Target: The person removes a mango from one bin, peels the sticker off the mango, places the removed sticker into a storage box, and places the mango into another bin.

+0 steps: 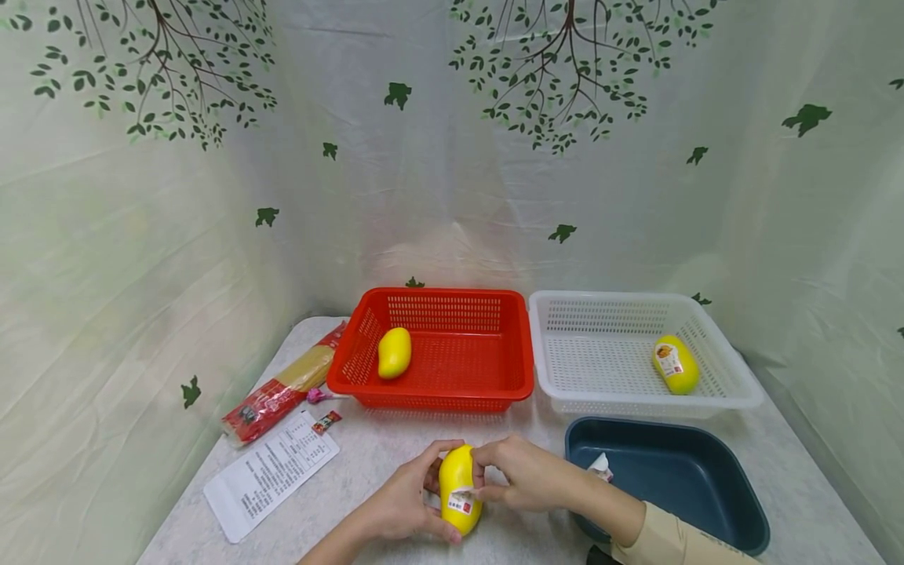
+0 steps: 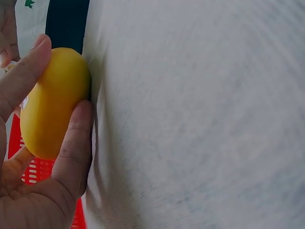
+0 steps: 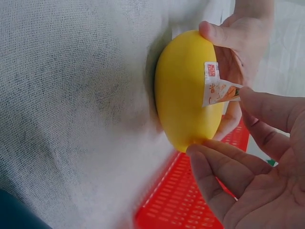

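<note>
A yellow mango [image 1: 456, 468] is held at the table's front by my left hand [image 1: 404, 499], thumb at its near end and fingers round its far side. In the left wrist view the mango [image 2: 57, 107] sits between that thumb and the fingers. My right hand [image 1: 521, 475] pinches the loose end of a white printed sticker [image 3: 209, 81] on the mango's side. Part of the sticker stands lifted off the skin, while the rest lies flat on it. Other fingertips [image 3: 196, 150] of my right hand touch the mango's end.
Behind stand a red basket [image 1: 452, 402] with a bare mango [image 1: 394, 353] and a white basket [image 1: 600, 399] with a stickered mango [image 1: 676, 365]. A dark blue tray [image 1: 678, 463] holds crumpled paper [image 1: 601, 467]. Left lie a noodle packet [image 1: 282, 392], a printed sheet [image 1: 271, 475] and small wrapped sweets [image 1: 326, 422].
</note>
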Available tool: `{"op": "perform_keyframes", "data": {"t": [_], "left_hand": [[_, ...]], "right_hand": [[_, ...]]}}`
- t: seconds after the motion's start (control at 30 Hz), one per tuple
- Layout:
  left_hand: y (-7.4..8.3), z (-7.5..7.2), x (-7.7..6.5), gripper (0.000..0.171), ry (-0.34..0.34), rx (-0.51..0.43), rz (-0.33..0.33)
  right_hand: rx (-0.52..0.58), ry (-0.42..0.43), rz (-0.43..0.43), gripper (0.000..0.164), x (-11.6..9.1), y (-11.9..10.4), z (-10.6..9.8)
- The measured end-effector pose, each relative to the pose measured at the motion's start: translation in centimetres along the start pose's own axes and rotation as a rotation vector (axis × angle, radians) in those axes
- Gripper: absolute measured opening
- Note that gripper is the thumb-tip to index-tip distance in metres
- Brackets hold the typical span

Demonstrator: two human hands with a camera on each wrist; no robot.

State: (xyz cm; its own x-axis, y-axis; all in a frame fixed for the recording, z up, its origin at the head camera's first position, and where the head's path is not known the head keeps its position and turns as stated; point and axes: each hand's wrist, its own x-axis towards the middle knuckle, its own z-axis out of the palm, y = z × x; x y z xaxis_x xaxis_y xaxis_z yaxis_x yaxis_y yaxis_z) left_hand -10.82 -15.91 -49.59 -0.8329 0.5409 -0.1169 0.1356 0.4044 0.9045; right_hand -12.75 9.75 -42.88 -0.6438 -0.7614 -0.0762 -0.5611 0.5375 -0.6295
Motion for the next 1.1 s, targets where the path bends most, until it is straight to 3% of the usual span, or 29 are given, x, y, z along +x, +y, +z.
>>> {"op": "perform_keyframes", "data": {"t": [0.2,0.8,1.1], "left_hand": [[0.0,0.0,0.1,0.109,0.0,-0.006,0.007],[0.0,-0.1,0.3,0.106,-0.026,-0.021,-0.064],[0.0,-0.2,0.3,0.106,-0.027,-0.024,-0.045]], "right_hand": [[0.043,-0.023,0.013,0.014,0.0,0.1,-0.2],[0.133,-0.105,-0.011,0.009,-0.2,0.8,-0.7],[0.171,-0.136,-0.001,0.012,-0.4,1.2,-1.0]]}}
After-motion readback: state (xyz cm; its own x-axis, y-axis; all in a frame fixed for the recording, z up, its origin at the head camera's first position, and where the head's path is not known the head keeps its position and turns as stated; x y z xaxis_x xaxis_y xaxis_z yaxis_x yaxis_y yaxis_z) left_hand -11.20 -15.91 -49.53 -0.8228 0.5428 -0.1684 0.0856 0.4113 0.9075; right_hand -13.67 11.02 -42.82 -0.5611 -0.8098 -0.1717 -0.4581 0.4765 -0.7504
